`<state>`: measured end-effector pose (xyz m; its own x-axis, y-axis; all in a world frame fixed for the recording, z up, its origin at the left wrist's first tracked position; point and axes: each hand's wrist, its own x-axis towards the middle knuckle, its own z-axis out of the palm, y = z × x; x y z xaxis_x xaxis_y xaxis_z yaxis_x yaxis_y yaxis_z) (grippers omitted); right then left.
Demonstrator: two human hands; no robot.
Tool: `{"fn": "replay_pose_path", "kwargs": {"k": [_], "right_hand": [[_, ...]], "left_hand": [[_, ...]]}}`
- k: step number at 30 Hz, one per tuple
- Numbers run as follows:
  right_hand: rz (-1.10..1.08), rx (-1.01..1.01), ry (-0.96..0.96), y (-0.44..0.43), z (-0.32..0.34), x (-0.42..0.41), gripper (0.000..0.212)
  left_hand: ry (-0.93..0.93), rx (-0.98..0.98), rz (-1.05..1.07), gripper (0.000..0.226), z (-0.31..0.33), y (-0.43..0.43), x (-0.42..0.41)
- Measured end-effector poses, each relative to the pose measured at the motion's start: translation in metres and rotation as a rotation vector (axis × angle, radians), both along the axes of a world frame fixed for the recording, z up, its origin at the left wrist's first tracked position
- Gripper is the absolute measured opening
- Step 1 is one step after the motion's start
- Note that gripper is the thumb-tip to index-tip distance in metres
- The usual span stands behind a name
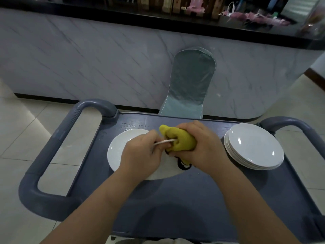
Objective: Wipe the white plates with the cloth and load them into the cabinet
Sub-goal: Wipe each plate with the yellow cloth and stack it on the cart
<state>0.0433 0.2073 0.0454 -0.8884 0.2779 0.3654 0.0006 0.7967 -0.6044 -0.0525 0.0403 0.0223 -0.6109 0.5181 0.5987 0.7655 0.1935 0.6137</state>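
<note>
The grey cart (175, 199) carries everything. A stack of white plates (253, 147) sits at its far right corner, and a single plate (117, 152) lies flat near the middle of the far edge, under the hands. The left hand (140, 155) pinches the held plate (165, 141), which shows only as a thin white rim seen edge-on. The right hand (205, 147) is curled tightly round the yellow cloth (182, 140), folded over that rim. To wipe well, the left hand should probably turn the plate steadily while the right hand squeezes both faces through the cloth. Keep it low over the cart, since a wet rim could slip. The cabinet is not in view.
</note>
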Motion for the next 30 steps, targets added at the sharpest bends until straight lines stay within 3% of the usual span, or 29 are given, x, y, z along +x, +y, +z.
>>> {"fn": "replay_pose_path", "kwargs": {"k": [4, 8, 11, 13, 14, 16, 19, 20, 22, 24, 26, 27, 28, 30], "right_hand": [[-0.167, -0.518, -0.077, 0.016, -0.023, 0.027, 0.055], [-0.253, -0.411, -0.084, 0.012, -0.028, 0.021, 0.049], [-0.214, -0.241, -0.018, 0.009, -0.015, 0.010, 0.052], [-0.142, -0.041, 0.010, 0.005, -0.008, 0.004, 0.053], [-0.120, 0.031, 0.029, 0.003, -0.007, 0.002, 0.053], [-0.138, -0.101, 0.076, 0.003, -0.010, 0.004, 0.052], [-0.209, -0.626, 0.056, 0.013, -0.019, 0.018, 0.055], [-0.212, -0.690, 0.010, 0.016, -0.023, 0.023, 0.055], [-0.238, -0.566, -0.088, 0.017, -0.023, 0.024, 0.049], [-0.222, -0.266, -0.140, 0.013, -0.016, 0.012, 0.046], [-0.086, -0.005, -0.121, 0.008, -0.007, -0.003, 0.049], [-0.050, 0.035, -0.078, 0.008, -0.002, -0.007, 0.050], [-0.054, -0.040, -0.022, 0.009, 0.004, -0.008, 0.050], [-0.127, -0.375, 0.099, 0.016, 0.006, 0.000, 0.051]], "left_hand": [[-0.393, 0.198, 0.188, 0.028, -0.002, -0.018, -0.012], [-0.307, 0.121, 0.193, 0.035, -0.001, -0.011, -0.012], [-0.041, 0.049, 0.080, 0.023, 0.015, -0.004, -0.020], [0.189, -0.072, 0.010, 0.034, 0.019, 0.004, -0.020], [0.215, -0.097, -0.007, 0.038, 0.019, 0.008, -0.020], [0.054, -0.062, 0.025, 0.033, 0.019, 0.009, -0.020], [-0.283, 0.163, 0.127, 0.021, 0.008, 0.001, -0.032], [-0.327, 0.196, 0.137, 0.023, 0.004, -0.001, -0.034], [-0.303, 0.140, 0.080, 0.024, -0.002, 0.002, -0.030], [-0.131, -0.006, 0.019, 0.022, -0.004, 0.012, -0.019], [0.027, -0.085, -0.021, 0.028, -0.004, 0.020, -0.010], [0.022, -0.051, -0.024, 0.024, -0.001, 0.021, -0.012], [-0.051, 0.020, -0.008, 0.016, 0.003, 0.019, -0.016], [-0.262, 0.207, 0.116, 0.015, 0.008, 0.009, -0.027]]}}
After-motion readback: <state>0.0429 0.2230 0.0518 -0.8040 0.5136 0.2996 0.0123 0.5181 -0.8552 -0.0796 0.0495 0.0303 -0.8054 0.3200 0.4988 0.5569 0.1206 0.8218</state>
